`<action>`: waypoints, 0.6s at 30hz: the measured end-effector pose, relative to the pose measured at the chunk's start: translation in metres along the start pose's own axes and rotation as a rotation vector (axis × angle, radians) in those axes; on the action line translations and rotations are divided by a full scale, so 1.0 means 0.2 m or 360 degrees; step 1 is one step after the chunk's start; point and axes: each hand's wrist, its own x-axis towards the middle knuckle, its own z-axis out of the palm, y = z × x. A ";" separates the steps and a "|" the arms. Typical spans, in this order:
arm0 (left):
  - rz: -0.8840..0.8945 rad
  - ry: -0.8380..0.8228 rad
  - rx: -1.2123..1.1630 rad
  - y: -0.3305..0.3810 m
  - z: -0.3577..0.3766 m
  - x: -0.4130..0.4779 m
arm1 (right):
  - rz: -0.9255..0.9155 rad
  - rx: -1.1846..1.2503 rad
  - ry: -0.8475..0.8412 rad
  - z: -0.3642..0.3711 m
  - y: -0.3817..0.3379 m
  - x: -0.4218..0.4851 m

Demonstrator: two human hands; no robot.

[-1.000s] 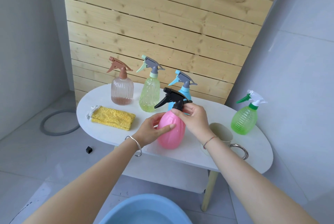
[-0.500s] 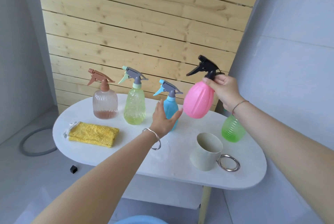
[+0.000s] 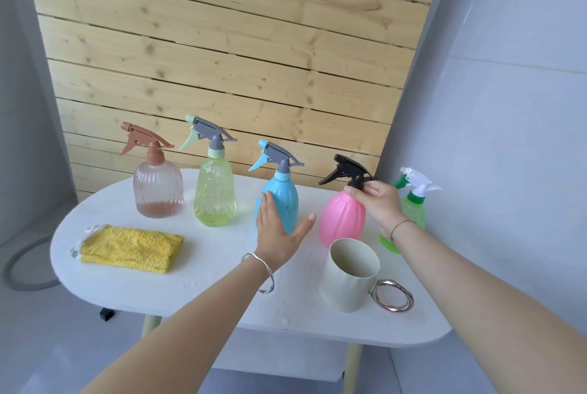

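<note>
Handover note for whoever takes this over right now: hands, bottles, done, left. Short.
Left hand: open, fingers straight, at the front of the blue plastic spray bottle; contact unclear.
Right hand: grips the neck of the pink plastic spray bottle under its black trigger.
The pink bottle is upright on the white oval table, between the blue one and the green ribbed spray bottle. The pale green cup partly hides its base, so touchdown is unconfirmed.
Done: pink bottle in line with the row.
Left: probably release it and clear both hands.
</note>
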 end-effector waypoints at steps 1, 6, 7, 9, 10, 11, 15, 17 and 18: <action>0.0002 0.0009 0.0000 0.00 0.01 0.00 | 0.0004 -0.0006 -0.0021 0.00 0.00 0.00; -0.0010 0.0033 -0.0020 0.01 0.02 -0.01 | 0.0002 -0.0025 -0.0084 -0.01 0.00 0.01; -0.0015 0.0032 -0.0030 0.01 0.02 -0.01 | -0.0004 -0.0011 -0.0083 -0.01 0.01 0.02; -0.0021 0.0033 -0.0041 0.01 0.02 -0.01 | -0.0015 0.0002 -0.0060 0.00 0.02 0.02; -0.0023 0.0040 -0.0041 0.01 0.03 -0.01 | -0.0015 0.0004 -0.0048 0.01 0.02 0.02; -0.0024 0.0049 -0.0038 0.01 0.03 -0.01 | -0.0014 0.0012 -0.0038 0.02 0.02 0.02; -0.0015 0.0066 -0.0025 0.02 0.03 -0.01 | -0.0020 0.0020 -0.0024 0.04 0.02 0.03; -0.0030 0.0061 -0.0030 0.02 0.03 -0.02 | -0.0011 -0.0005 -0.0014 0.04 0.03 0.02; -0.0037 0.0060 -0.0034 0.02 0.03 -0.01 | 0.0000 -0.0031 0.0013 0.04 0.03 0.00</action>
